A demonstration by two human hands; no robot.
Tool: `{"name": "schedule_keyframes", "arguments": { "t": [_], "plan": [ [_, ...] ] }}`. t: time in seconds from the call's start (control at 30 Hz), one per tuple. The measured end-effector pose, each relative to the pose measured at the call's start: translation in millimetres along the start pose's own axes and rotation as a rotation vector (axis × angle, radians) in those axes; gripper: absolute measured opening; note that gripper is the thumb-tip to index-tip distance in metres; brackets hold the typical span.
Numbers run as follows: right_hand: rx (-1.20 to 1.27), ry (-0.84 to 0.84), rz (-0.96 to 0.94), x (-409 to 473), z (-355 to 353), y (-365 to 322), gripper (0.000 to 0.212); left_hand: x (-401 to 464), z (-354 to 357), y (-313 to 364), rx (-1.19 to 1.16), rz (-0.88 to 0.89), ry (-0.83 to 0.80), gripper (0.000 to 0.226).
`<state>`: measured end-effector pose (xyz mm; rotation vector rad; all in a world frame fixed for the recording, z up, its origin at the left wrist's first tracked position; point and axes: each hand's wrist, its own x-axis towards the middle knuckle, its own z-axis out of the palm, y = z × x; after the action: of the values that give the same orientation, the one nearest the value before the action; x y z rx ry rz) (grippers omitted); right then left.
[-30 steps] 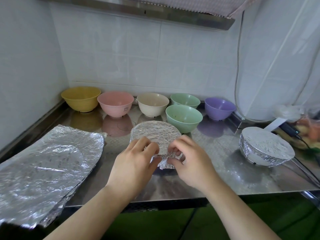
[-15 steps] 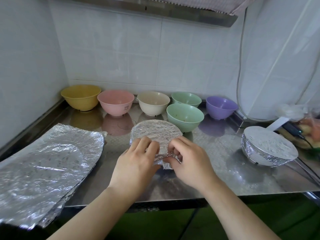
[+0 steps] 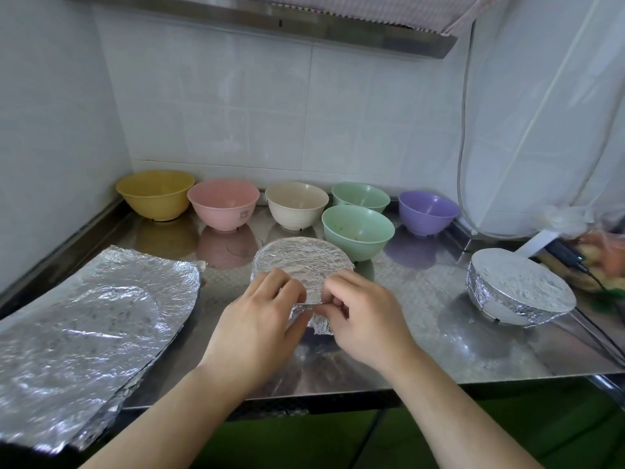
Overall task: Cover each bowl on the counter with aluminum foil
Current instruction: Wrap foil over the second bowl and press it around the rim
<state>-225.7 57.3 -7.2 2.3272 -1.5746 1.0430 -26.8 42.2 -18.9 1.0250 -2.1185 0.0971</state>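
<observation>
A foil-covered bowl (image 3: 302, 262) stands at the middle of the steel counter (image 3: 422, 333). My left hand (image 3: 257, 326) and my right hand (image 3: 365, 319) both pinch the foil at its near rim, fingers curled over the edge. Behind it stand open bowls: yellow (image 3: 155, 194), pink (image 3: 223, 203), cream (image 3: 296, 204), two green (image 3: 357, 231) (image 3: 360, 197) and purple (image 3: 428, 211). A second foil-covered bowl (image 3: 519, 286) sits at the right. A stack of foil sheets (image 3: 84, 319) lies at the left.
Tiled walls close the counter at the back and left. A white cable hangs down the wall at the right. Bags with food and a dark cable (image 3: 571, 262) lie at the far right. The counter's front edge runs just under my wrists.
Both hands stay at the near rim; the fingers have worked the foil edge slightly, folding it down. The view has shifted a little.
</observation>
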Motion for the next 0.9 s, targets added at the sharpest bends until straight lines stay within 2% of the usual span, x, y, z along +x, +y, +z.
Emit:
{"name": "schedule_keyframes", "arguments": {
  "t": [0.13,0.23,0.27,0.37,0.43,0.57,0.77,0.9],
  "plan": [
    [0.028,-0.008,-0.002,5,4,-14,0.027,4,-3,0,0.014,0.001,0.027,0.010],
    [0.180,-0.095,0.037,6,-2,-15,0.020,5,-8,-3,0.012,-0.005,0.023,0.006],
    [0.226,-0.085,0.054,5,-5,-12,0.020,5,-9,-4,0.007,-0.013,0.016,0.007],
    [0.276,0.086,0.138,2,-13,6,0.022,4,-9,-9,-0.020,-0.030,-0.005,0.010],
    [0.288,0.122,0.186,1,-15,18,0.023,3,-8,-9,-0.051,-0.039,-0.015,0.012],
    [0.283,0.061,0.171,-5,-9,26,0.016,6,-7,-16,-0.096,-0.051,-0.030,0.013],
    [0.259,0.070,0.100,-6,-1,16,0.010,4,-9,-16,-0.126,-0.018,-0.075,0.012],
    [0.144,0.047,0.039,-5,2,8,0.016,6,-2,-11,-0.092,-0.033,-0.064,0.021]
  ]
}}
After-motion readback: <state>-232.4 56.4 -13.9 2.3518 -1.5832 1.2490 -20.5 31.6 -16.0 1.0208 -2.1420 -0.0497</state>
